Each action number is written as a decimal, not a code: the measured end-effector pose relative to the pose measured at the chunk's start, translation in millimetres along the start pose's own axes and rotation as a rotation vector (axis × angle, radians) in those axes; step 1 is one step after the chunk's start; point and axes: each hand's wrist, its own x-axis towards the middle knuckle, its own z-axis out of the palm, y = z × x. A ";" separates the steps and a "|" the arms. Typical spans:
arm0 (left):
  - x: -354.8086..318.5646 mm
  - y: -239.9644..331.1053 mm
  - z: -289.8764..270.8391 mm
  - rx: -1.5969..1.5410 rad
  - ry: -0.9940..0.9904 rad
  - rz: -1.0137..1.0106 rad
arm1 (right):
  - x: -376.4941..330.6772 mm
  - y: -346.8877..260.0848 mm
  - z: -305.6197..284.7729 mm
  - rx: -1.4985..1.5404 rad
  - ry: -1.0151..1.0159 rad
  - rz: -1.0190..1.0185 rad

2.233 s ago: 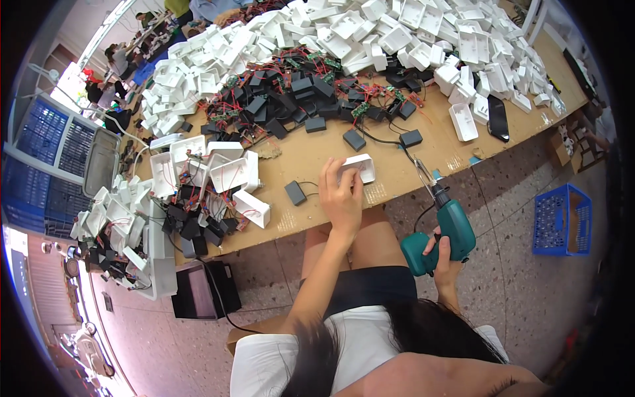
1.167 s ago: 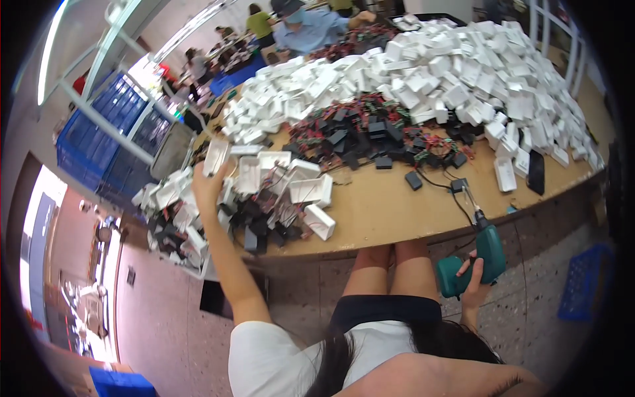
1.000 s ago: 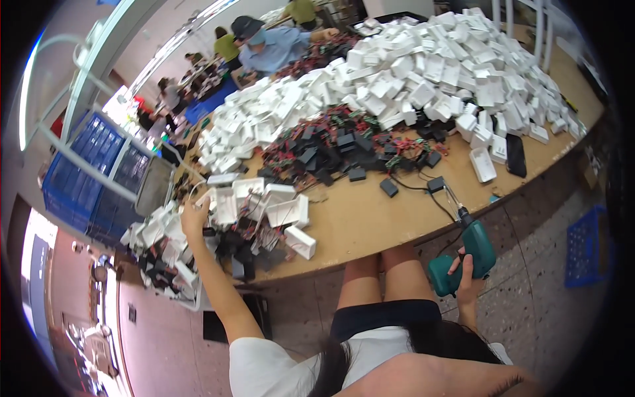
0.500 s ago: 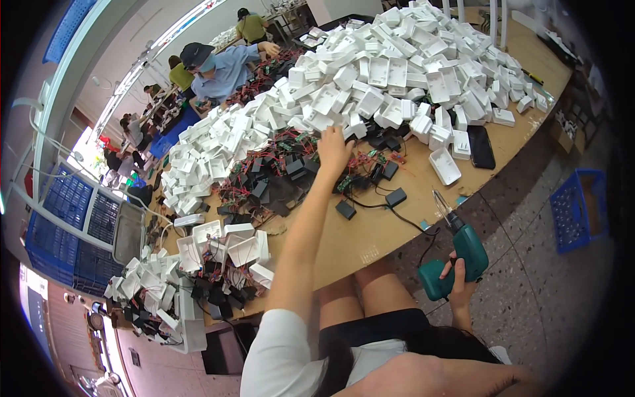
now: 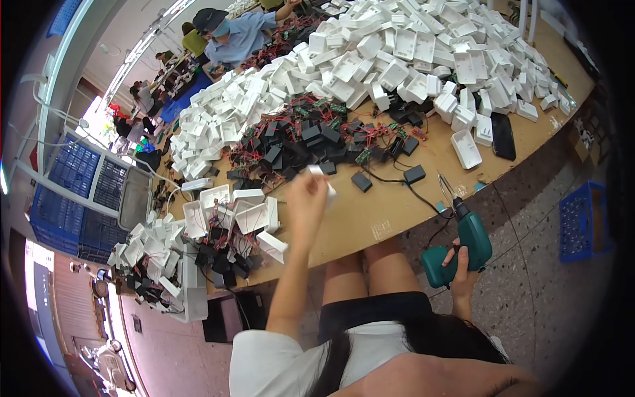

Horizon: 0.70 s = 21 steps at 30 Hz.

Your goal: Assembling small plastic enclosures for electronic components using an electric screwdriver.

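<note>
My left hand point(image 5: 307, 202) is above the near part of the table, its fingers closed around a small white plastic case point(image 5: 331, 193), partly hidden by the hand. To the right, beyond the table edge, my right hand point(image 5: 465, 272) grips a green soldering gun point(image 5: 473, 239) by its handle; its thin metal tip points up toward the table. Behind the left hand lies a heap of black blocks, green circuit boards and red wires point(image 5: 291, 142). Two loose black blocks point(image 5: 362, 182) lie between the two hands, beside a black cable point(image 5: 413, 192).
A large pile of white plastic cases point(image 5: 370, 49) covers the table's far side. A black phone point(image 5: 503, 137) lies at the right edge. White cases with wired parts point(image 5: 235, 212) fill the near left corner. A blue crate point(image 5: 585, 221) stands on the floor. A co-worker point(image 5: 235, 40) sits across.
My left hand has drawn back from the white pile toward me, now holding a white case. My right hand keeps the soldering gun in nearly the same place. The view has shifted slightly.
</note>
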 end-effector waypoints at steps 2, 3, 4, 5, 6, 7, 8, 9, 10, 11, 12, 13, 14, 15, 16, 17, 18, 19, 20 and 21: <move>-45.0 -13.8 -2.7 -0.048 -0.029 -0.084 | -9.3 1.5 16.9 0.019 -0.045 -0.006; -60.9 -34.5 1.8 -0.319 -0.110 -0.242 | -15.2 1.8 25.7 0.018 -0.070 -0.009; -70.8 -50.1 2.3 -0.592 -0.191 -0.399 | -22.1 3.1 34.0 0.017 -0.093 -0.011; -77.5 -65.9 0.9 -0.592 -0.190 -0.405 | -29.5 4.9 41.3 0.014 -0.096 -0.006; -81.3 -69.8 -1.4 -0.603 -0.181 -0.343 | -35.4 6.8 46.1 0.015 -0.106 -0.004; -85.1 -73.4 -4.7 -0.613 -0.172 -0.280 | -41.2 7.8 50.5 0.016 -0.115 -0.004; -89.6 -77.0 -10.8 -0.616 -0.176 -0.283 | -47.5 6.6 55.8 0.011 -0.111 -0.001; -86.7 -58.1 -22.4 -0.341 -0.142 -0.204 | -52.0 3.1 59.6 0.018 -0.081 -0.020; -82.6 -49.0 -34.0 -0.066 -0.100 -0.120 | -56.6 1.4 63.3 0.026 -0.057 -0.042; -74.0 -50.2 -41.2 -0.071 -0.107 -0.120 | -59.6 1.0 64.5 0.021 -0.050 -0.042; -64.2 -52.4 -48.9 0.173 -0.011 0.147 | -62.5 0.9 65.6 0.034 -0.053 -0.037; -59.1 -55.1 -53.5 0.414 0.087 0.416 | -64.6 0.9 66.7 0.047 -0.055 -0.032; -58.2 -69.7 -51.3 0.409 0.082 0.416 | -65.7 1.1 68.3 0.042 -0.049 -0.031; -59.1 -92.8 -50.1 0.304 -0.090 0.405 | -66.4 0.4 72.0 0.037 -0.050 -0.037; -57.2 -98.8 -46.8 0.189 -0.268 0.395 | -64.5 1.2 72.8 0.027 -0.041 -0.045; -63.4 -102.8 -41.2 0.186 -0.269 0.397 | -63.6 1.8 72.0 0.025 -0.038 -0.047; -73.2 -95.2 -33.0 0.216 -0.278 0.402 | -62.3 2.1 70.5 0.032 -0.047 -0.042; -85.6 -90.3 -22.3 0.241 -0.292 0.409 | -62.4 1.9 68.6 0.035 -0.050 -0.039; -99.7 -90.3 -9.7 0.354 -0.176 0.453 | -59.7 4.6 68.3 0.035 -0.044 -0.041; -101.5 -85.3 2.0 0.352 -0.179 0.455 | -57.7 7.2 68.6 0.035 -0.036 -0.020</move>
